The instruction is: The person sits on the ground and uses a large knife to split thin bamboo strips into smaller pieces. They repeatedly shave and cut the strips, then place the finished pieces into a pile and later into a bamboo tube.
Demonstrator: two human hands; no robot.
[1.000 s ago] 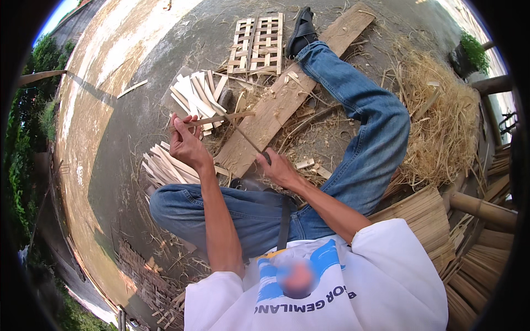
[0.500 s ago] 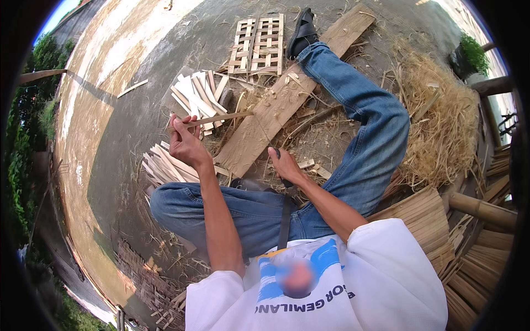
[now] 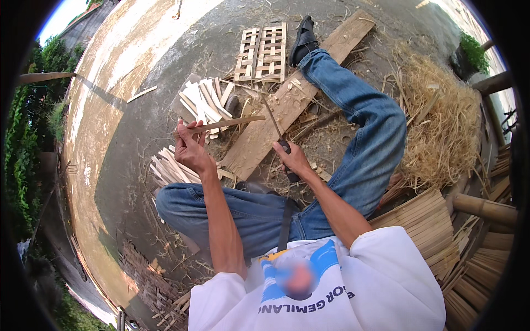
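Strip: the left hand (image 3: 193,150) is pinching a thin wooden strip (image 3: 234,122) near one end, and the rest is reaching rightward until its free end is hanging over the plank (image 3: 248,151).
Knife: the right hand (image 3: 296,161) is wrapping round the dark handle of a long knife (image 3: 282,141), whose blade is slanting up and away, just beside the strip's free end (whether they are touching, I cannot tell).
Slip: only one end is getting support from the fingertips, so sideways pressure could twist the strip and throw the blade off line.
Knee: the folded left leg (image 3: 185,201) is lying on the near side; a blade skidding back toward the body could catch it.
Fan: pale strips (image 3: 205,105) are spreading near the left hand; a loosened pinch could drop the piece among them.
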